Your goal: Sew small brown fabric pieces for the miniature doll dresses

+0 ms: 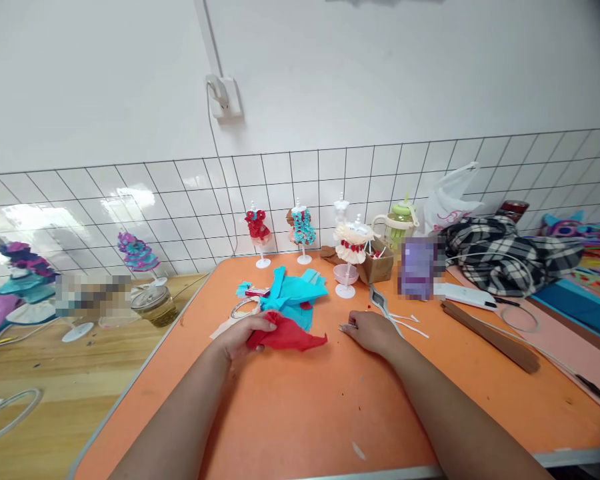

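My left hand [245,337] is closed on a piece of red crepe paper [293,335], its pointed end sticking out to the right. Behind it lies a heap of bright blue crepe paper [295,293], with a white ring [245,307] beside it. My right hand [373,330] rests low over the orange table, fingers pinched; a small pale grey tip shows at them, too small to name. Just past that hand lies a grey-handled tool [379,299] among white strips [413,325]. Nearby stands a small dress form [350,253] in a cream ruffled dress with red trim.
Small dress forms in red [258,230] and blue [304,230] paper stand by the tiled wall. Rightward are a cardboard box [379,267], a lidded cup [400,223], a purple phone-like item [417,269], a white power bank [465,295], a brown strip [490,337] and plaid cloth [510,257].
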Action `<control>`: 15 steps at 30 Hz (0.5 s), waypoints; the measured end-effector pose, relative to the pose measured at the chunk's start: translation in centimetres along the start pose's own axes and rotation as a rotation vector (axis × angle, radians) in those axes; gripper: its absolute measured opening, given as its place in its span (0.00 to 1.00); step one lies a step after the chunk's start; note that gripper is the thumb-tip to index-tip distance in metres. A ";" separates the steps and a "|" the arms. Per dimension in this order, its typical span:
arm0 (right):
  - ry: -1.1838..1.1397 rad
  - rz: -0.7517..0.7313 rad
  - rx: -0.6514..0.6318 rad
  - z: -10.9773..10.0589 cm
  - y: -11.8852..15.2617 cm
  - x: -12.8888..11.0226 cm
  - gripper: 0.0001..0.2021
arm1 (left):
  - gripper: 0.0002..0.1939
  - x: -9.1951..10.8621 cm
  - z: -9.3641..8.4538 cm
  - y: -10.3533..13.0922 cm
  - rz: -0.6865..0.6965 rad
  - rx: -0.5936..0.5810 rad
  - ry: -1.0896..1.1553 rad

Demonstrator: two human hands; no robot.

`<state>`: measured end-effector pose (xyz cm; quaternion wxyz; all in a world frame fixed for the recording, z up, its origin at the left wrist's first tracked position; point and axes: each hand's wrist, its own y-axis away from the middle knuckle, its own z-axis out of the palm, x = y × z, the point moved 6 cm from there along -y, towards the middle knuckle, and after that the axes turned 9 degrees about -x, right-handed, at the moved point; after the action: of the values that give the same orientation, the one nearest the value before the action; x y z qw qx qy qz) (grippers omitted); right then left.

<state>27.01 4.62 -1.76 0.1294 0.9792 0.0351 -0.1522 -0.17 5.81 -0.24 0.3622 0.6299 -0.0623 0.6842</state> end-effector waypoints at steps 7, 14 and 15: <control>-0.261 -0.401 0.220 0.0 1.6 -5.1 0.15 | 0.16 -0.4 -1.5 0.3 -0.099 -0.046 -0.283; -0.210 -0.647 -0.027 4.0 2.2 -10.2 0.25 | 0.15 1.2 0.0 -1.1 0.177 0.232 -1.010; -0.199 -0.666 -0.031 4.2 2.2 -10.5 0.21 | 0.14 1.4 0.7 -1.1 0.238 0.279 -1.108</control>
<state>16.10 1.12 -1.84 0.0904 0.8923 0.3423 -0.2801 1.14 6.82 0.78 0.1097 0.9243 -0.2223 0.2902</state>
